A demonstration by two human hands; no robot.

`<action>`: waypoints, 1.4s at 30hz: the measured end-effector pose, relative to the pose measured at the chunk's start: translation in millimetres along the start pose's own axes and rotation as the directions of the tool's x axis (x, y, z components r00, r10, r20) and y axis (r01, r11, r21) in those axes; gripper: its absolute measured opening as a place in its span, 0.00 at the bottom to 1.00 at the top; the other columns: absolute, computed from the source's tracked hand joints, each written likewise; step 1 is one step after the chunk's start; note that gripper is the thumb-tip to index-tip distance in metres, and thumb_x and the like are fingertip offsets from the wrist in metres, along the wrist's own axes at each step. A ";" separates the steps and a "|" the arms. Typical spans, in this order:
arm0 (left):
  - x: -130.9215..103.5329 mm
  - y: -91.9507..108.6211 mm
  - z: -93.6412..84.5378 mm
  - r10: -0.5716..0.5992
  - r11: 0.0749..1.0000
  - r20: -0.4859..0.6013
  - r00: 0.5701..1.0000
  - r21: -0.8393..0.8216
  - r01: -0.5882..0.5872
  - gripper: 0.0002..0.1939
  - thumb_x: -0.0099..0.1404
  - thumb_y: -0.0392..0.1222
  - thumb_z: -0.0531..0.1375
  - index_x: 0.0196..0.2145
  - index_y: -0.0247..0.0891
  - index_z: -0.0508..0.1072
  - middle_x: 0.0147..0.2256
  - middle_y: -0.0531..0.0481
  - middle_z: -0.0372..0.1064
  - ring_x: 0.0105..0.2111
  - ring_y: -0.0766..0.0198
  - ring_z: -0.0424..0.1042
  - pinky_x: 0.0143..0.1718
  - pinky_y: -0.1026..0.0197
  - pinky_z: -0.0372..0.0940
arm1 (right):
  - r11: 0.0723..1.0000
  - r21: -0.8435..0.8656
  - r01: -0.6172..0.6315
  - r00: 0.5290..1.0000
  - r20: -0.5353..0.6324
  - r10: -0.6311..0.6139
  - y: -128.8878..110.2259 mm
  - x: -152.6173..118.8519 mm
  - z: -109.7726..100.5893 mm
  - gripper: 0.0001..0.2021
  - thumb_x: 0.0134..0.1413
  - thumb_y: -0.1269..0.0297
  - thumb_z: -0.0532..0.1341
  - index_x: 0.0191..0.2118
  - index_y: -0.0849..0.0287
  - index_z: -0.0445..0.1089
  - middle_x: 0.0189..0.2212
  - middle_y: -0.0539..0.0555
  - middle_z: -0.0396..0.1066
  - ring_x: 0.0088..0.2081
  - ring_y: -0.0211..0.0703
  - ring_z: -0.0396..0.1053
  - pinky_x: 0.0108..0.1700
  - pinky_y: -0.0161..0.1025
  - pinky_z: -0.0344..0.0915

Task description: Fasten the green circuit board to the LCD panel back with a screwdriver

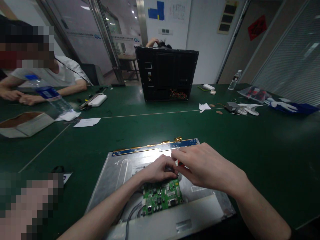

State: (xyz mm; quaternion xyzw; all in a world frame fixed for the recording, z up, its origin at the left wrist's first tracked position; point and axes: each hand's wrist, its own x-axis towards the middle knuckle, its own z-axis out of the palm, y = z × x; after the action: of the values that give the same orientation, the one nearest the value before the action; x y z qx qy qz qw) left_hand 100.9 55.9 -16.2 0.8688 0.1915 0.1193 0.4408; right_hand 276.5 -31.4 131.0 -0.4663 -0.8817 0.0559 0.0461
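Note:
A flat silver metal display panel [113, 170] lies on the green table in front of me, with a green circuit board [162, 195] on it. My left hand [162, 168] rests at the board's far edge, fingers curled and pressed together; what they grip is hidden. Close beside it, my right hand [202, 163] is closed around a small red-orange object [180, 163], mostly covered by the fingers. Both sets of fingertips meet near the board's far right corner. A narrow blue circuit strip [155, 147] runs along the panel's far edge. Grey cables [132, 213] lead off the board's left side.
Across the table [120, 130] stands a large black panel [167, 71], a person behind it. Another person [67, 73] sits at the left, near a tilted water bottle [53, 96] and an open box [27, 125]. Gloves [282, 105] and a bottle [235, 80] are at right.

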 end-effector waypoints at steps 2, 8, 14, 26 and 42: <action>0.3 -1.1 -0.1 0.000 1.000 0.003 1.000 -0.003 0.000 0.06 0.60 0.39 0.63 0.34 0.34 0.77 0.31 0.49 0.73 0.32 0.61 0.70 0.34 0.66 0.64 | 1.000 0.000 0.000 1.000 -0.001 0.000 -0.1 0.0 -0.4 0.03 0.58 0.68 0.58 0.38 0.59 0.66 0.32 0.51 0.73 0.28 0.37 0.63 0.25 0.38 0.44; 0.7 -1.9 -0.3 0.009 1.000 0.001 1.000 0.000 -0.009 0.06 0.60 0.39 0.64 0.34 0.34 0.76 0.31 0.49 0.73 0.32 0.61 0.70 0.33 0.66 0.64 | 1.000 -0.009 0.008 1.000 -0.011 -0.008 0.1 0.3 0.6 0.03 0.59 0.67 0.58 0.39 0.58 0.65 0.33 0.51 0.73 0.29 0.38 0.64 0.25 0.38 0.45; 0.9 -2.2 0.1 0.013 1.000 0.010 1.000 -0.003 -0.013 0.06 0.59 0.39 0.64 0.34 0.34 0.77 0.30 0.50 0.73 0.31 0.61 0.69 0.33 0.66 0.63 | 1.000 -0.012 0.009 1.000 -0.005 -0.009 0.0 0.2 1.3 0.03 0.59 0.67 0.57 0.39 0.59 0.65 0.33 0.52 0.74 0.29 0.38 0.65 0.26 0.37 0.44; 0.4 -6.3 1.7 0.057 0.998 0.010 0.998 -0.007 -0.057 0.03 0.60 0.36 0.63 0.31 0.33 0.76 0.30 0.50 0.71 0.31 0.61 0.69 0.35 0.64 0.63 | 0.999 -0.049 -0.017 0.999 -0.044 0.014 1.6 2.6 3.9 0.05 0.58 0.64 0.58 0.38 0.59 0.65 0.30 0.52 0.73 0.27 0.38 0.64 0.25 0.38 0.43; 0.8 0.3 -0.4 0.091 0.995 -0.027 0.996 -0.033 -0.091 0.04 0.60 0.37 0.64 0.29 0.35 0.77 0.29 0.50 0.73 0.29 0.63 0.68 0.31 0.66 0.62 | 0.994 -0.103 -0.026 0.999 -0.026 0.024 2.1 3.1 4.8 0.05 0.58 0.65 0.58 0.39 0.58 0.66 0.31 0.52 0.74 0.27 0.40 0.66 0.25 0.38 0.43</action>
State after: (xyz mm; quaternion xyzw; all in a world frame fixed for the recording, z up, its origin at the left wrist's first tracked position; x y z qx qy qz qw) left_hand 101.5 56.4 -15.7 0.8672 0.1553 0.1537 0.4474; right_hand 275.8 -27.9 126.0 -0.4797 -0.8768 0.0048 0.0320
